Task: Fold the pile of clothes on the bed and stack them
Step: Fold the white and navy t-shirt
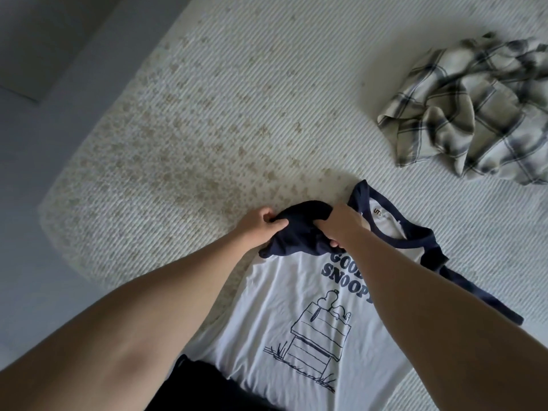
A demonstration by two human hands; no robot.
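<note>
A white T-shirt [267, 315] with navy sleeves, a navy collar and a doghouse print lies face up on the bed [207, 114]. Its left navy sleeve [299, 232] is bunched up over the shoulder. My left hand [261, 222] pinches the sleeve's outer end. My right hand [341, 225] grips the sleeve near the collar, with the fingers curled into the cloth. The other navy sleeve [474, 295] lies stretched out to the right. A crumpled plaid shirt [474, 108], cream with dark lines, lies unfolded at the far right of the bed.
The bed's ribbed pale cover has a speckled tan patch in the middle. The bed's left edge drops to a grey floor [29, 173]. A dark garment [213, 387] shows at the bottom edge, partly under the T-shirt's hem.
</note>
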